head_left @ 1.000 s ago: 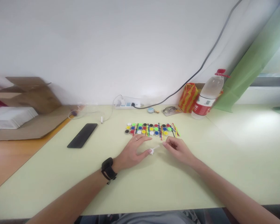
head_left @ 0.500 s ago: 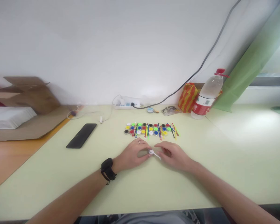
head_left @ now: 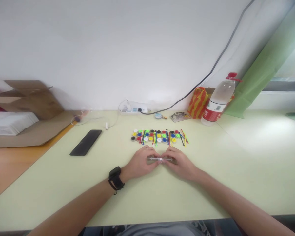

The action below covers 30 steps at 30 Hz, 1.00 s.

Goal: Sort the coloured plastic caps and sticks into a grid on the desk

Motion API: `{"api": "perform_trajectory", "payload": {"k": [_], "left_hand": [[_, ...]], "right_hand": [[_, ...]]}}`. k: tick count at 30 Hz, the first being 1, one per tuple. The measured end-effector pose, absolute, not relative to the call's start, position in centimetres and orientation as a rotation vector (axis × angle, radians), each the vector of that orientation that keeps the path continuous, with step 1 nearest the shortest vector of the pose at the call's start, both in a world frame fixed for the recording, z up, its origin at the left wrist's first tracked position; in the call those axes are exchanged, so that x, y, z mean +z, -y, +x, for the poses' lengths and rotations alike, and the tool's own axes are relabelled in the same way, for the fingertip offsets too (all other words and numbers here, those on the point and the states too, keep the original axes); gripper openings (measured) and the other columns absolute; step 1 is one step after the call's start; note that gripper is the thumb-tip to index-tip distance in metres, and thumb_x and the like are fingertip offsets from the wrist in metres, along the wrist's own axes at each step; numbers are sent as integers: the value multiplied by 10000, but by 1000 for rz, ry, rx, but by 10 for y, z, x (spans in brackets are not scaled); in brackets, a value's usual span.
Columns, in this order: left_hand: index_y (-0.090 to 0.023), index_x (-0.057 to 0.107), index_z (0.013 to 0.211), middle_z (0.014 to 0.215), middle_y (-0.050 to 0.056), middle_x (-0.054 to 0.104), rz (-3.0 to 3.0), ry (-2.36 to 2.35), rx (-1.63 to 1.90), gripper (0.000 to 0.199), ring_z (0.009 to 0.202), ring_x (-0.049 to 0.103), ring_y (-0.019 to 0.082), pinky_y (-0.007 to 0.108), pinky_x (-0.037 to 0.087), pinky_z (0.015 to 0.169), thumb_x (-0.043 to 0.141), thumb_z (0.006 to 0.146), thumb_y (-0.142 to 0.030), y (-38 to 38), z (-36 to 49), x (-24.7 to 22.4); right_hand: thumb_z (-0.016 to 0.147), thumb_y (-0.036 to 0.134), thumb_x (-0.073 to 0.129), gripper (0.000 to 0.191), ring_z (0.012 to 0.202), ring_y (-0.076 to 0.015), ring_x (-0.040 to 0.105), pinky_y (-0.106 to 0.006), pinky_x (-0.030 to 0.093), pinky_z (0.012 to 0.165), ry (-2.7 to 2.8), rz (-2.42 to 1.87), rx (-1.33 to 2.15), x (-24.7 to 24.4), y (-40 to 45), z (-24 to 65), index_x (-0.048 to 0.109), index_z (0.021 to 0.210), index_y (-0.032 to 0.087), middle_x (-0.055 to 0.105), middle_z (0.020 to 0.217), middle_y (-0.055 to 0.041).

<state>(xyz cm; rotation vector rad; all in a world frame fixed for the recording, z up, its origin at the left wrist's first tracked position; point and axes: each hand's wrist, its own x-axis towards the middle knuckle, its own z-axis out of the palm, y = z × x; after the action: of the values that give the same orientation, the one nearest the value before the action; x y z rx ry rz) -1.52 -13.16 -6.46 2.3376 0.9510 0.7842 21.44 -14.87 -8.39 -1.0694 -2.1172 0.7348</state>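
A thin white plastic stick (head_left: 160,159) with a small round middle lies level between my hands, low over the table. My left hand (head_left: 140,162), wearing a ring and a black wristband, pinches it between thumb and fingertips on the left. From the other side my right hand (head_left: 183,165) has its thumb and fingers closed on the same piece, near the middle. Just beyond my fingers are several small round pieces with coloured tops (head_left: 159,136). Thin coloured sticks (head_left: 167,137) lie in groups among them, in red, blue, green, yellow and black.
A black phone-like slab (head_left: 86,143) lies on the left of the pale table (head_left: 147,203). Along the wall are a power strip (head_left: 133,109), glasses (head_left: 179,116), a striped bag (head_left: 198,102) and a large bottle (head_left: 218,103). An open cardboard box (head_left: 39,101) stands far left.
My right hand has moved left and closed on the white stick. The stick has turned from slanting down to the right to lying level across both hands.
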Motion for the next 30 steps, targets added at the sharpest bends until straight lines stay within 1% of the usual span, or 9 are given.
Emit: {"api": "perform_trajectory", "payload": {"k": [6, 17, 21, 25, 26, 27, 28, 29, 30], "left_hand": [[-252, 712, 909, 911, 30, 712, 2348, -992, 758, 182, 911, 619, 225, 372, 502, 810, 650, 950, -418, 131, -15, -66], [-236, 649, 890, 909, 38, 648, 2442, -1019, 699, 152, 889, 582, 230, 367, 485, 791, 640, 933, -381, 131, -12, -65], [-253, 660, 994, 996, 38, 660, 2372, -986, 741, 155, 964, 600, 234, 384, 493, 876, 658, 934, -395, 131, -14, -65], [-269, 635, 1181, 1152, 55, 649, 2222, -1041, 829, 266, 1068, 601, 238, 389, 497, 926, 645, 953, -403, 130, -19, -65], [-270, 631, 1194, 1168, 55, 647, 2191, -1072, 858, 258, 1074, 598, 236, 389, 495, 928, 624, 968, -393, 130, -20, -65], [-269, 630, 1195, 1173, 53, 648, 2171, -1098, 888, 243, 1072, 596, 233, 391, 491, 931, 603, 982, -383, 129, -20, -65], [-267, 632, 1187, 1171, 50, 652, 2158, -1120, 919, 226, 1067, 593, 230, 394, 485, 938, 582, 995, -375, 129, -20, -65], [-264, 635, 1176, 1164, 47, 658, 2151, -1134, 950, 212, 1058, 591, 227, 396, 479, 944, 566, 1005, -370, 128, -20, -64], [-261, 639, 1163, 1157, 45, 663, 2147, -1145, 981, 202, 1049, 588, 225, 398, 474, 948, 555, 1012, -366, 128, -20, -64]], "right_hand": [[964, 322, 655, 146, 900, -209, 614, -341, 504, 810, 2081, -1068, 760, -89, 143, 216, 773, 1016, 254, 626, 956, -62], [948, 314, 672, 122, 913, -209, 605, -353, 506, 820, 2066, -1083, 749, -92, 143, 213, 748, 906, 228, 609, 974, -64], [951, 354, 665, 156, 959, -227, 609, -367, 513, 859, 2063, -1097, 722, -89, 146, 214, 742, 1032, 245, 622, 1022, -77], [973, 424, 600, 375, 902, -218, 601, -335, 515, 735, 1965, -1214, 723, -85, 149, 219, 639, 1297, 239, 600, 1077, -91], [975, 446, 588, 379, 868, -212, 591, -332, 505, 713, 1932, -1252, 718, -84, 150, 221, 641, 1284, 233, 594, 1057, -87], [976, 470, 577, 347, 833, -205, 580, -332, 493, 705, 1903, -1279, 731, -82, 150, 223, 675, 1199, 223, 589, 1015, -78], [984, 497, 553, 327, 785, -195, 561, -329, 478, 692, 1866, -1294, 773, -80, 151, 225, 705, 1034, 212, 578, 941, -64], [996, 526, 517, 396, 724, -181, 530, -323, 457, 666, 1813, -1300, 839, -78, 151, 227, 676, 826, 205, 550, 844, -45], [1005, 550, 483, 499, 667, -168, 488, -315, 429, 633, 1746, -1296, 921, -75, 151, 229, 573, 653, 207, 500, 751, -25]]}}
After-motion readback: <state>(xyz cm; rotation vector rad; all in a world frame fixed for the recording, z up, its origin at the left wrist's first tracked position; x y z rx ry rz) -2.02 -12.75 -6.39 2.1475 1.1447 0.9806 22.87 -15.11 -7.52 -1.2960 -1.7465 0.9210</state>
